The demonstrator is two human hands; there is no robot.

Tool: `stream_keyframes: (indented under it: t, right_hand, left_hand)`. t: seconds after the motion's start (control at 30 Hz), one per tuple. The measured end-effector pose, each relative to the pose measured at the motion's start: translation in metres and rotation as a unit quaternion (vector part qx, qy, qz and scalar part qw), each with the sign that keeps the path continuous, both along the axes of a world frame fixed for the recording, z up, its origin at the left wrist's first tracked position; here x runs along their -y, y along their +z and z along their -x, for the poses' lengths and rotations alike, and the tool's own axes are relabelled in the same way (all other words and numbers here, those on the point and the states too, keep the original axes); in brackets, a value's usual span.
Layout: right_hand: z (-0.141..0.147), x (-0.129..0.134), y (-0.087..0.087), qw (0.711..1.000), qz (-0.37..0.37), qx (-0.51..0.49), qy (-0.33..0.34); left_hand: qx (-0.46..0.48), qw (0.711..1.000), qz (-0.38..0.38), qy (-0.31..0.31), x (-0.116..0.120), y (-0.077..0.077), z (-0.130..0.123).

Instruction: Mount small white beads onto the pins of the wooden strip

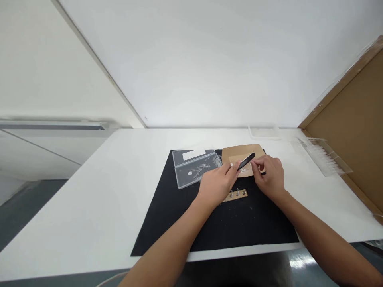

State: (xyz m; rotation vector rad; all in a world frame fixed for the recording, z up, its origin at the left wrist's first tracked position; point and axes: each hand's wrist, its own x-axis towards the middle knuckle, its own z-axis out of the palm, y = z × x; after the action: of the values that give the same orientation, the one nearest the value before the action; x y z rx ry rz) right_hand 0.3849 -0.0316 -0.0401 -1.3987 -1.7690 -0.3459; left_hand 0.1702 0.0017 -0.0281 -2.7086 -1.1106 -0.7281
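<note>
My left hand [218, 181] is closed round a black nail file [247, 160] with a rounded end and a pale edge. Close to the file's tip, the fingers of my right hand [269, 175] are pinched together. Whatever they hold is too small to make out. Beneath both hands lies a brown paper tray [241, 150] with small white bits in it. A wooden strip [239, 195] with several small metal posts sits just in front, partly hidden by my left hand. To the left, an open clear plastic case [188, 177] contains several clear slender pieces.
A black mat [227, 227] lies under these things on the white table [89, 207]. At the right rests a clear package of white pieces [324, 157], near a brown cardboard panel [353, 119]. A clear tray [265, 132] stands against the back wall.
</note>
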Motion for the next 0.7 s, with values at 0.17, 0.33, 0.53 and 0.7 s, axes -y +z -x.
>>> stream_keyframes:
  t: [0.17, 0.33, 0.53, 0.7]
  right_hand:
    - [-0.0002, 0.0004, -0.0005, 0.999, 0.015, 0.004, 0.049]
    - [-0.0019, 0.0014, 0.002, 1.0, -0.006, -0.024, -0.012]
    - [-0.0059, 0.0026, 0.0031, 0.997, 0.012, -0.077, -0.028]
    - [-0.0043, 0.0026, -0.0031, 0.995, 0.025, -0.101, -0.004]
  left_hand:
    - [-0.003, 0.999, 0.034, 0.002, 0.0006, 0.0006, -0.0011]
    - [0.029, 0.997, 0.072, 0.015, 0.0026, 0.0027, 0.0]
    - [0.046, 0.991, 0.125, 0.008, 0.0032, 0.0066, 0.0022]
    - [0.162, 0.98, 0.118, 0.002, 0.0004, 0.0072, 0.0002]
